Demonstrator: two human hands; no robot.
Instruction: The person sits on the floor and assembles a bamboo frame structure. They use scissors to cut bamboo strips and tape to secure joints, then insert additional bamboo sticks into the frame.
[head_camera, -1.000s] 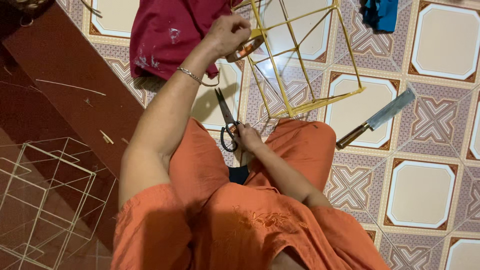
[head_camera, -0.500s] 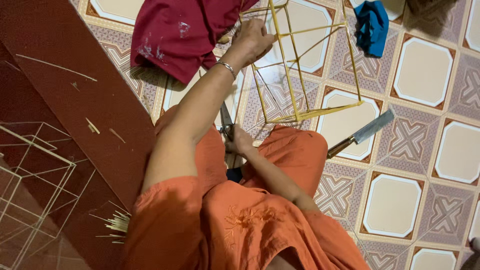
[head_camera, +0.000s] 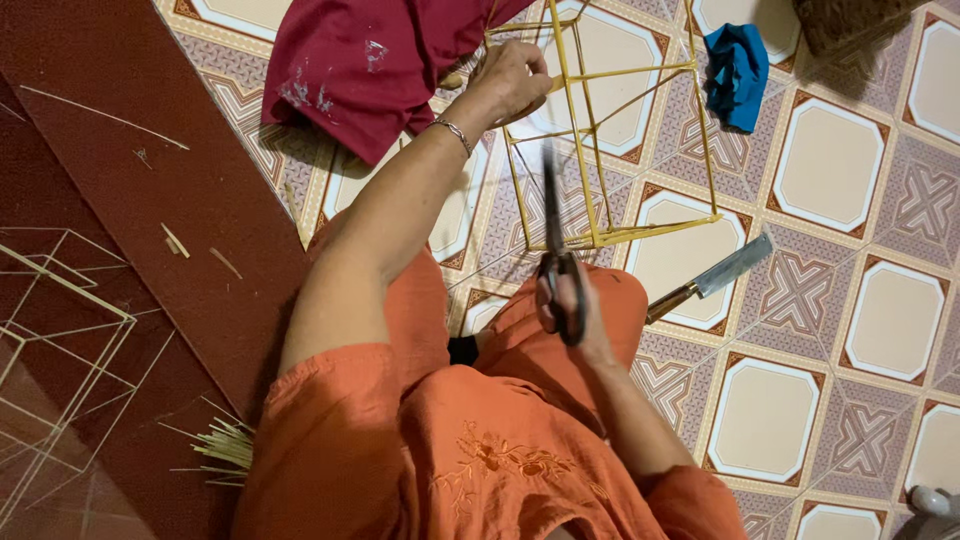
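Bamboo frame (head_camera: 610, 130) blocks ahead of right hand (head_camera: 570, 305); cleaver (head_camera: 712, 278) lies just right; open tile floor (head_camera: 830, 420) beyond.

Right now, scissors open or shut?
Shut, as far as shows: the scissors in the right hand present one dark, motion-blurred blade line pointing up at the yellow stick frame; no spread visible.

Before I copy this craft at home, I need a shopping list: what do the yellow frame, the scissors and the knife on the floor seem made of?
The yellow frame looks like thin split bamboo or similar sticks, matte and pale yellow, joined at the corners. The scissors look like dark metal, blurred, with dark handles in the right hand. The knife has a dull grey metal blade and a brown, probably wooden, handle. The left hand holds the frame.
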